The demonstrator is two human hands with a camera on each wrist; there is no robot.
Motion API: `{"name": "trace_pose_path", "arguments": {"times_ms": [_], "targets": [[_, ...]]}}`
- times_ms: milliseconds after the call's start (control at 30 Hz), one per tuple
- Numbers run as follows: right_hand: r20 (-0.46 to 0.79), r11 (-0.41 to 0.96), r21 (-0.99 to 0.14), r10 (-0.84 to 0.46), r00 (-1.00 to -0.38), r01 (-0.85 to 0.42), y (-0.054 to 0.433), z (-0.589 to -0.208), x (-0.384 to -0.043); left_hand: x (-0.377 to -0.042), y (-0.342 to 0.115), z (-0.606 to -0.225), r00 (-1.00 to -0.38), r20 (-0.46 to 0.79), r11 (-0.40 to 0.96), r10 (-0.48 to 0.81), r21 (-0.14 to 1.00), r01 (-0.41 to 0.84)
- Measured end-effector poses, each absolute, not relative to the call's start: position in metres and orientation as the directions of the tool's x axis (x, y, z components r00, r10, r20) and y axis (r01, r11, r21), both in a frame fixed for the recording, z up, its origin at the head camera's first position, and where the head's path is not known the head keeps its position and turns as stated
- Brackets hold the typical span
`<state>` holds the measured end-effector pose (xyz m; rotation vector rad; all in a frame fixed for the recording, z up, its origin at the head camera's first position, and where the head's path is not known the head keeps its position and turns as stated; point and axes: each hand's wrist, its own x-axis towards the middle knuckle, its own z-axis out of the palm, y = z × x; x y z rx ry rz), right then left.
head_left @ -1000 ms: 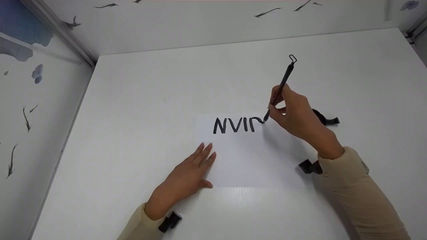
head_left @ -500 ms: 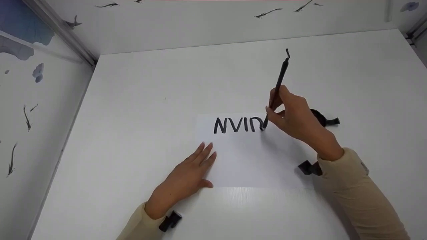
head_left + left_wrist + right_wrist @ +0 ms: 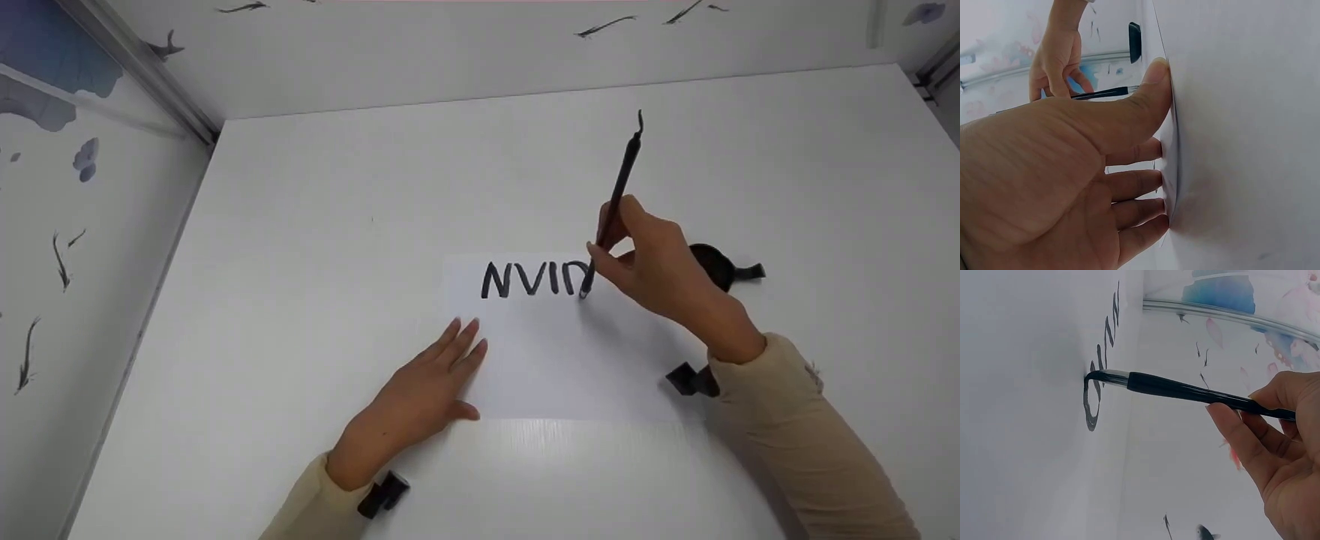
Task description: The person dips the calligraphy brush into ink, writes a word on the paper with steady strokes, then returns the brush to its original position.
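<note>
In the head view a white sheet of paper (image 3: 540, 367) lies on the white table, with the black brushed letters (image 3: 531, 280) "NVID" along its upper part. My right hand (image 3: 652, 262) pinches a black-handled ink brush (image 3: 621, 180) between thumb and fingers, handle leaning upward. In the right wrist view the bent, inked brush tip (image 3: 1095, 375) touches the paper at the closing curve of the D (image 3: 1089, 419). My left hand (image 3: 420, 397) rests on the paper's left edge with fingers extended; in the left wrist view its thumb (image 3: 1154, 84) and fingertips touch the sheet.
A round black dish (image 3: 711, 266) sits behind the right hand, partly hidden, with a short black piece beside it. Black wrist cameras (image 3: 384, 495) sit at both cuffs. White panels with painted fish (image 3: 60, 262) border the table at the back and left.
The right hand has moved down and left with the brush, drawing the D's curve round toward its bottom. The brush handle has tipped more upright. My left hand has stayed in place.
</note>
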<state>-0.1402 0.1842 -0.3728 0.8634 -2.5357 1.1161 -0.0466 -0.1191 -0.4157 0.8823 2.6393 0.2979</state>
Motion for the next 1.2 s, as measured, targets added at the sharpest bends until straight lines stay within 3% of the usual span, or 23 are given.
{"name": "trace_pose_path", "arguments": {"times_ms": [600, 1200], "targets": [[0.473, 0.474, -0.625, -0.400, -0.785, -0.620, 0.178, -0.375, -0.135, -0.044, -0.119, -0.414, -0.747, -0.236, 0.777, 0.622, 0.306, 0.550], [0.584, 0.598, -0.582, -0.165, -0.795, -0.551, 0.215, -0.370, -0.130, -0.044, -0.119, -0.415, -0.750, -0.228, 0.778, 0.621, 0.296, 0.554]]}}
